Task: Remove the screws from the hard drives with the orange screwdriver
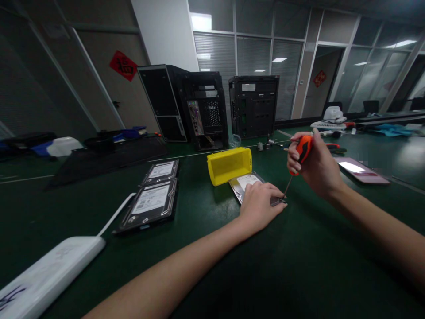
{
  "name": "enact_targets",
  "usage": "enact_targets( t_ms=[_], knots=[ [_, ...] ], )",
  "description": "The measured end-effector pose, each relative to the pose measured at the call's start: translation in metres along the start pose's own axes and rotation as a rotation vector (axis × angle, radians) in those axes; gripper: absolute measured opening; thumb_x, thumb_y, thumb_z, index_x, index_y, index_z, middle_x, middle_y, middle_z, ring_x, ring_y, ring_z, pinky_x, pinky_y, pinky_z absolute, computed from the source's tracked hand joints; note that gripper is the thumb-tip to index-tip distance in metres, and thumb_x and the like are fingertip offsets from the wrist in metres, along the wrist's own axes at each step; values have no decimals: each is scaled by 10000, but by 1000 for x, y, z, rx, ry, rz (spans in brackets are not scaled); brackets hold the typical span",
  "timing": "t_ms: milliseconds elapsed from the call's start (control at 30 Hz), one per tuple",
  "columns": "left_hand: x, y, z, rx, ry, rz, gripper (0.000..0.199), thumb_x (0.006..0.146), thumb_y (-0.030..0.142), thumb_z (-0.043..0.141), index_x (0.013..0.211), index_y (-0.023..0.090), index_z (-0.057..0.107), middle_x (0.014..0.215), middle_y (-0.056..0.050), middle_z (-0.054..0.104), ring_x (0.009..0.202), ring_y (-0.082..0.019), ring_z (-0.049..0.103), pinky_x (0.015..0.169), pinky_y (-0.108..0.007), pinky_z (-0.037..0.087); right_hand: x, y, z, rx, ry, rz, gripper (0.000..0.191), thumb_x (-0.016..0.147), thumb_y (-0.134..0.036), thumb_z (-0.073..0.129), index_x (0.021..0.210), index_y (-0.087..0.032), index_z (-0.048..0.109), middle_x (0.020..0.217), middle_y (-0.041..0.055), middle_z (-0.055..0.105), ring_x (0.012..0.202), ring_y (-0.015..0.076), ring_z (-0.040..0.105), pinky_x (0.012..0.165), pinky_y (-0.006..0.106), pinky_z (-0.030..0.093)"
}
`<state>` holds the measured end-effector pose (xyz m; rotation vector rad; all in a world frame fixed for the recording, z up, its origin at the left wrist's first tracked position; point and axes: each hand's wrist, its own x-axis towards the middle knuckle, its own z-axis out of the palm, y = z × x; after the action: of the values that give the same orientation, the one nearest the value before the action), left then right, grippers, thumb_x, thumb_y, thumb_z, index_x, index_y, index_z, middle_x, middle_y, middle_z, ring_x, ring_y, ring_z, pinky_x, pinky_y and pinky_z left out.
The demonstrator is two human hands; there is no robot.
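Observation:
My right hand is closed around the orange and black handle of a screwdriver. Its shaft slants down to the near right corner of a hard drive on the green table. My left hand lies over that drive, fingers reaching toward the same corner and wrapped on its edge, covering much of its label. Just behind the drive, a yellow plastic box rests on its side, its opening facing me. To the left lie more hard drives, a nearer one and a farther one.
A white power strip lies at the lower left. Black computer cases stand at the back, with a small clear cup before them. A pink phone lies at the right. A black mat covers the left back.

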<state>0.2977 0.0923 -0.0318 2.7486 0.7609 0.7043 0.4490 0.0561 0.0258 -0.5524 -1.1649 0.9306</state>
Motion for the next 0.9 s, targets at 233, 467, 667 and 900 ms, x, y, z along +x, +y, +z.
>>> enact_targets(
  t_ms=[233,467,667,900],
  knots=[
    [0,-2,0,3,7,13,180,800,336,591,934,261,685,1000,4,658,914,-221,540,774,-363,379,1,1,3,-62,124,-62,166,834,-376,531,822,-218,480,830,-21,505,581,81,538,561,252,482],
    [0,0,-1,3,-14,2,192,804,336,587,951,262,685,1023,1,657,934,-228,540,780,-371,381,-1,3,1,-99,80,-39,180,826,-326,562,903,-267,410,692,-67,478,387,47,399,367,194,321],
    [0,1,-2,2,-21,-4,190,802,334,590,949,263,686,1030,3,658,934,-228,542,780,-371,382,-2,-1,3,-23,10,15,182,880,-411,436,866,-234,477,622,-54,382,401,47,314,375,199,271],
    [0,0,-1,11,-16,3,187,799,340,592,941,262,687,1021,-1,658,930,-227,544,773,-361,385,-3,0,8,12,-12,30,290,910,-422,341,920,-216,544,725,-14,431,493,70,386,442,229,344]
  ],
)
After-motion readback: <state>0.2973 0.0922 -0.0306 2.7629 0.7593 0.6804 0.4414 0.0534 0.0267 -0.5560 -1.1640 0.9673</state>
